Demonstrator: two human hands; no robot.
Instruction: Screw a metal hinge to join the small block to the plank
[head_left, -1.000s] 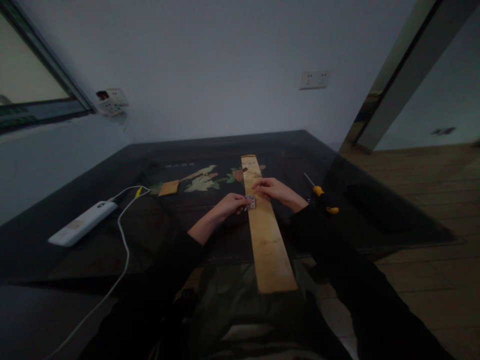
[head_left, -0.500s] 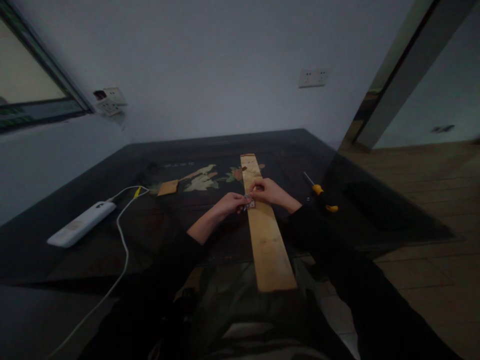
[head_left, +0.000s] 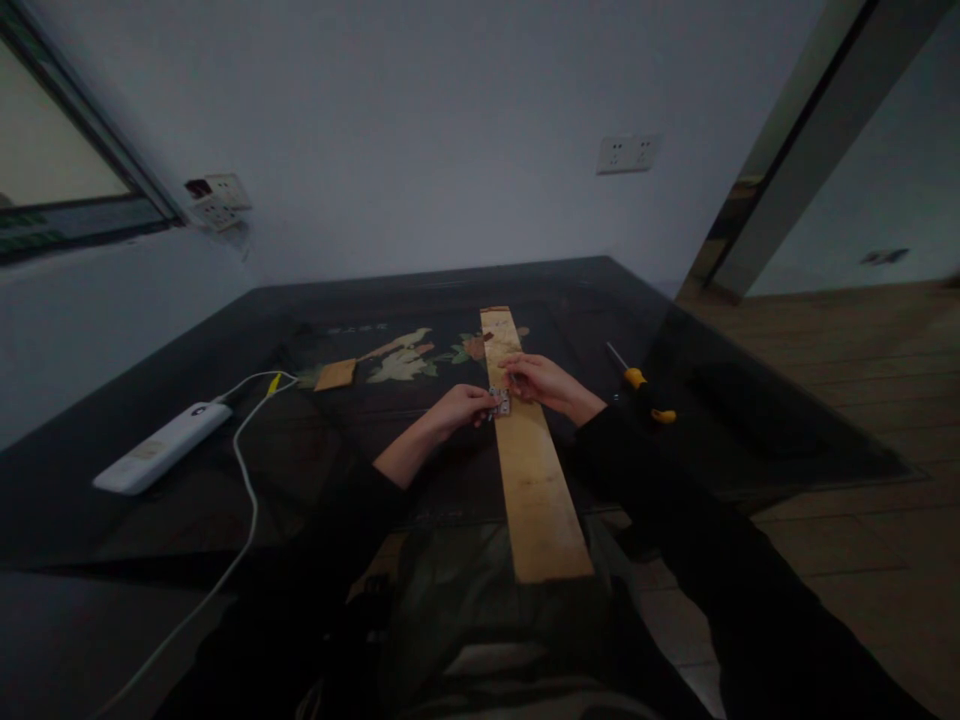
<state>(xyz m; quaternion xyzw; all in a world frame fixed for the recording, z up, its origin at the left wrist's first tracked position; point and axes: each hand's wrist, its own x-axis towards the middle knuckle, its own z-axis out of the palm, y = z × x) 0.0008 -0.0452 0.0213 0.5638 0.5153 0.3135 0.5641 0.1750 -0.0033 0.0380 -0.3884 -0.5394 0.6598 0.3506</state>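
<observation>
A long pale wooden plank [head_left: 534, 470] lies on the dark glass table [head_left: 225, 470], its near end over my lap. A small metal hinge [head_left: 500, 403] sits on the plank's left edge. My left hand [head_left: 459, 408] pinches the hinge with closed fingers. My right hand [head_left: 541, 381] rests on the plank just behind the hinge, fingers curled together; anything between them is too small to make out.
A yellow-handled screwdriver [head_left: 641, 385] lies right of my right arm. A white power strip [head_left: 159, 447] with its cable [head_left: 247, 490] is at the left. A small brown wood piece [head_left: 337, 375] lies beyond it. Wall sockets [head_left: 627, 154] sit behind; wooden floor at right.
My right hand has drawn in closer to the hinge and its fingers have curled tighter. My left hand has stayed on the hinge.
</observation>
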